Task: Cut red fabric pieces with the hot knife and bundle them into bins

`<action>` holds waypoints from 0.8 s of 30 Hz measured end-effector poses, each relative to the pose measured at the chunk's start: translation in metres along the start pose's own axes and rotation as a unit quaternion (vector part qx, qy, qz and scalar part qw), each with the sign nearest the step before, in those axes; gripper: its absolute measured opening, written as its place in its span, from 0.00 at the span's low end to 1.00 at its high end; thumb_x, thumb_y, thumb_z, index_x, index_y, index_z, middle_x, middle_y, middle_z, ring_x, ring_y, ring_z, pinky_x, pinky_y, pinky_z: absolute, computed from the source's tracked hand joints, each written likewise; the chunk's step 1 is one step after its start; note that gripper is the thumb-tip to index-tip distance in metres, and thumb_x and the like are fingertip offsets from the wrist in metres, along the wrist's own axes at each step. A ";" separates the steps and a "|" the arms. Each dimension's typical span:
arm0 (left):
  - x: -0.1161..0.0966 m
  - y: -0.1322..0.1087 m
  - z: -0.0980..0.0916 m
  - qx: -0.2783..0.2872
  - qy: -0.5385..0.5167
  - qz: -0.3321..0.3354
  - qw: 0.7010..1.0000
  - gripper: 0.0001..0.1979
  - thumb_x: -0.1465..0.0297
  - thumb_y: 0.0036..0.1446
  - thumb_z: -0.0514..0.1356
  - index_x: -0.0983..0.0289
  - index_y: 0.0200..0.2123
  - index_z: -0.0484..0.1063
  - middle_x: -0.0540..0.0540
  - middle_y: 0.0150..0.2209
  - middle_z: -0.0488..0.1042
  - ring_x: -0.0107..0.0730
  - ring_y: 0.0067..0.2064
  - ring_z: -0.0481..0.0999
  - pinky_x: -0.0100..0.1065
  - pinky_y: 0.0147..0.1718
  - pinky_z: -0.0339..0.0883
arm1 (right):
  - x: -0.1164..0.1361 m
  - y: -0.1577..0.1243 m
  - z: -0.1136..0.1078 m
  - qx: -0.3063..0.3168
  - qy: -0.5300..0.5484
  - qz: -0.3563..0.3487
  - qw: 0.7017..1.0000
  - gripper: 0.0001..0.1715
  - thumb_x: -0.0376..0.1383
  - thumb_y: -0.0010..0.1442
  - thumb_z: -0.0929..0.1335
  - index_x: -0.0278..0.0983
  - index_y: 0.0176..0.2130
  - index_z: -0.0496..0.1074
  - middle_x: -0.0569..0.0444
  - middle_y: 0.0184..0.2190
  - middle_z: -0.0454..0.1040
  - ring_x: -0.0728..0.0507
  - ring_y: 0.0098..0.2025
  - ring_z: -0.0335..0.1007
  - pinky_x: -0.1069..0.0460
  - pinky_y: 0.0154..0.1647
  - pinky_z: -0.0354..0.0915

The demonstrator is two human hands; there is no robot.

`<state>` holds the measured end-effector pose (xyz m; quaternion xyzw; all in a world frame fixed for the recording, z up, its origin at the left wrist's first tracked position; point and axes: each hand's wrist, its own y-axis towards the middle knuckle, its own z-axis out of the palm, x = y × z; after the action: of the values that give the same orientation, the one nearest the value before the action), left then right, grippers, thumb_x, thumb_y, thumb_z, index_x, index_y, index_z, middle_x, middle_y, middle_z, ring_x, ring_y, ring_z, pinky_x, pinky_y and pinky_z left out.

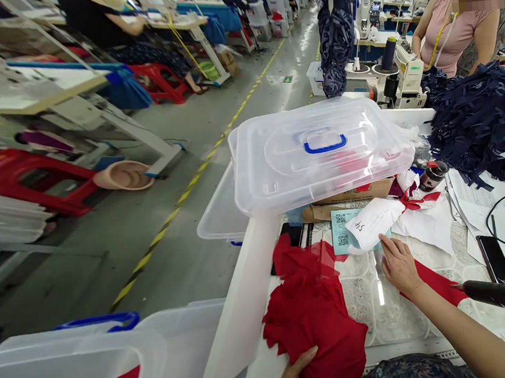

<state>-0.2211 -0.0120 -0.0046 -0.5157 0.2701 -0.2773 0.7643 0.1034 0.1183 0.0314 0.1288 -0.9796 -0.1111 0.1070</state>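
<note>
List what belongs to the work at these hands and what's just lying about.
At the hands: left hand holding red fabric; right hand beside white handwritten paper and QR-code card.
Lying about: clear plastic lid with blue handle; navy fabric strips; black phone.

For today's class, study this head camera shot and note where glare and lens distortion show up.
In the head view, a bright streak of glare runs down the glossy table top; the polished factory floor shines with overhead light; and wide-angle distortion makes the clear plastic bin at lower left loom large.
</note>
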 end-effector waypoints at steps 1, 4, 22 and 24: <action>-0.002 -0.001 0.001 0.003 0.000 -0.009 1.000 0.31 0.78 0.42 0.71 0.69 0.53 0.73 0.62 0.45 0.81 0.57 0.53 0.77 0.50 0.58 0.69 | 0.001 -0.001 0.002 0.006 0.000 0.002 1.000 0.33 0.28 0.60 0.61 0.33 0.64 0.61 0.44 0.61 0.67 0.35 0.55 0.62 0.41 0.51 0.64; -0.004 -0.006 0.005 -0.005 0.001 -0.011 1.000 0.30 0.80 0.42 0.70 0.70 0.52 0.74 0.63 0.45 0.81 0.56 0.52 0.77 0.50 0.57 0.70 | 0.002 -0.002 0.009 0.017 0.004 0.002 1.000 0.33 0.28 0.58 0.61 0.32 0.63 0.63 0.44 0.60 0.68 0.34 0.54 0.63 0.42 0.49 0.64; 0.000 -0.004 0.002 0.034 -0.002 0.013 0.999 0.34 0.76 0.38 0.74 0.66 0.52 0.75 0.63 0.46 0.81 0.58 0.56 0.74 0.51 0.61 0.63 | -0.054 -0.023 0.001 -0.058 -0.027 0.197 0.978 0.16 0.32 0.56 0.62 0.37 0.41 0.75 0.43 0.56 0.70 0.33 0.53 0.63 0.39 0.48 0.61; 0.001 -0.004 0.003 0.039 -0.001 0.012 0.999 0.32 0.75 0.38 0.74 0.66 0.51 0.76 0.63 0.44 0.81 0.58 0.57 0.73 0.52 0.61 0.63 | -0.060 -0.023 -0.002 -0.068 -0.025 0.212 0.975 0.17 0.30 0.54 0.62 0.38 0.42 0.75 0.43 0.56 0.70 0.32 0.54 0.62 0.37 0.50 0.59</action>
<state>-0.2189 -0.0122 0.0001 -0.4827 0.2645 -0.2774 0.7875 0.1659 0.1126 0.0164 -0.0925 -0.9770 -0.1555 0.1126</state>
